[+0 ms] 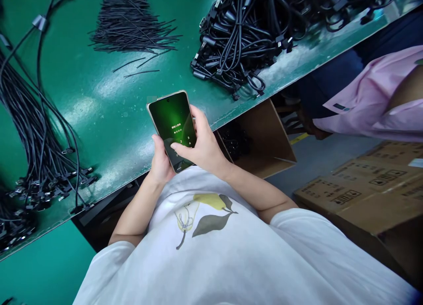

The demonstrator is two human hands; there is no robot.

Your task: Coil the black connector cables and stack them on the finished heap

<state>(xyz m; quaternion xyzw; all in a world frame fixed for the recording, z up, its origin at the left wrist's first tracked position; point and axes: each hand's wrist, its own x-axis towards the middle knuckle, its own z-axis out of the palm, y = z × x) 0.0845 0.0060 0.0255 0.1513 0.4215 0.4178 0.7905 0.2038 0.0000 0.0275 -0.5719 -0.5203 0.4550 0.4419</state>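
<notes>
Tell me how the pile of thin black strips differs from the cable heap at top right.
The thin black strips are short, straight and bare; the cable heap is thicker, looped and tangled, with connectors on the ends. The strips lie mid-table; the heap reaches the table's edge. Both are black, on the green table.

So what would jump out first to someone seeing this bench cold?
The lit smartphone with the green screen, held in both hands at the near edge of the glossy green table: left hand cradles it, right hand thumbs the keypad. Next, the tangled heap of black cables at the far right, and the pile of thin black ties beside it.
</notes>
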